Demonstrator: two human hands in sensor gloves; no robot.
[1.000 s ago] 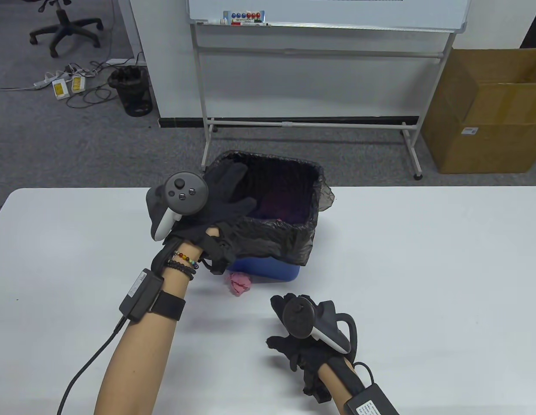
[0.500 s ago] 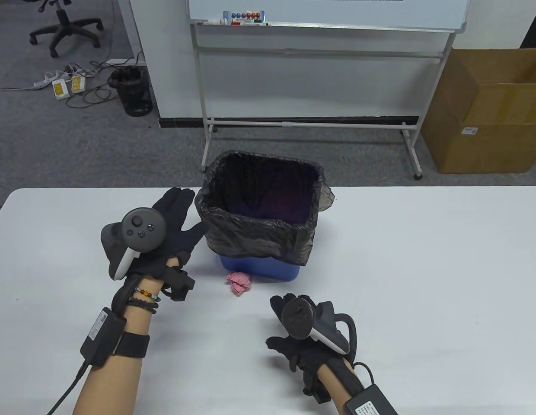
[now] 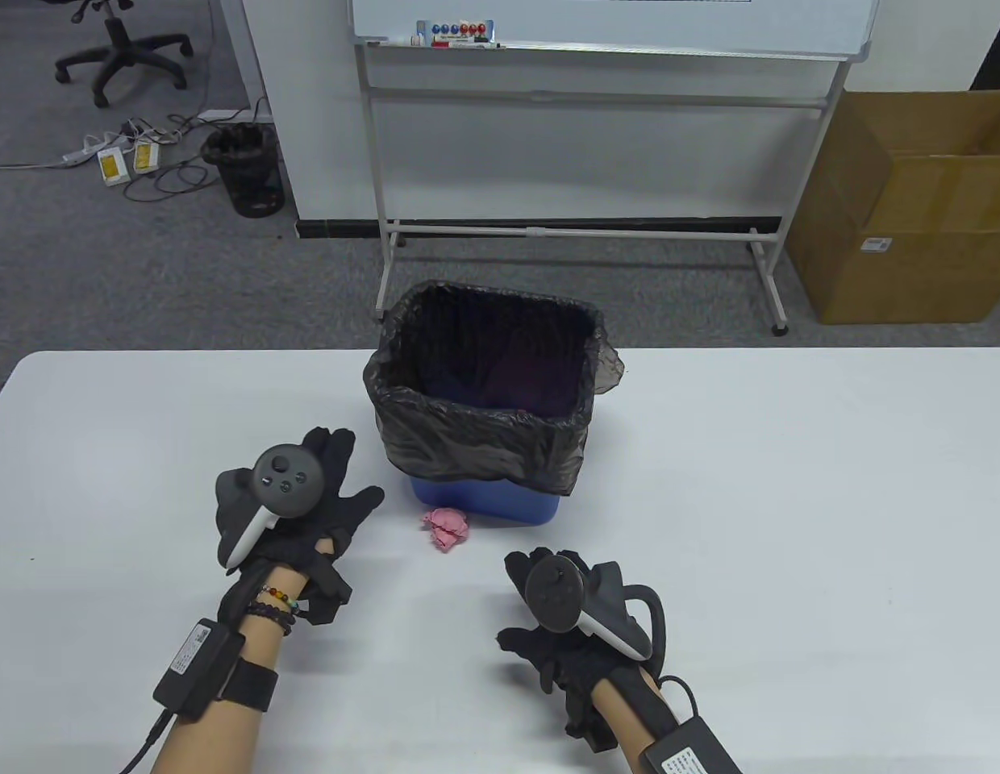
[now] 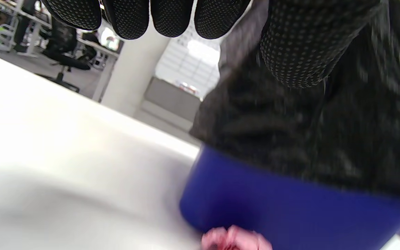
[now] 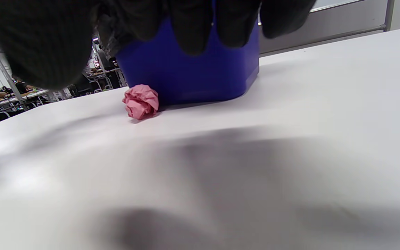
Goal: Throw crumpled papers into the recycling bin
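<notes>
Just pink paper ball (image 3: 446, 528) between both hands' fingers (image 3: 339, 451)

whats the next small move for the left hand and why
Probably slide the left hand rightward to pinch the pink paper ball. The ball lies on the table against the blue bin, not inside it, and the left hand's fingers look spread and hold nothing, just beside it.

The left hand (image 3: 294, 516) lay spread over the table, palm down, fingers (image 4: 172, 17) extended and thumb splayed wide, gripping nothing; the right hand (image 3: 560, 625) sat nearer the body, fingers (image 5: 193, 24) loosely curled downward, empty; both forearms entered from below.
</notes>
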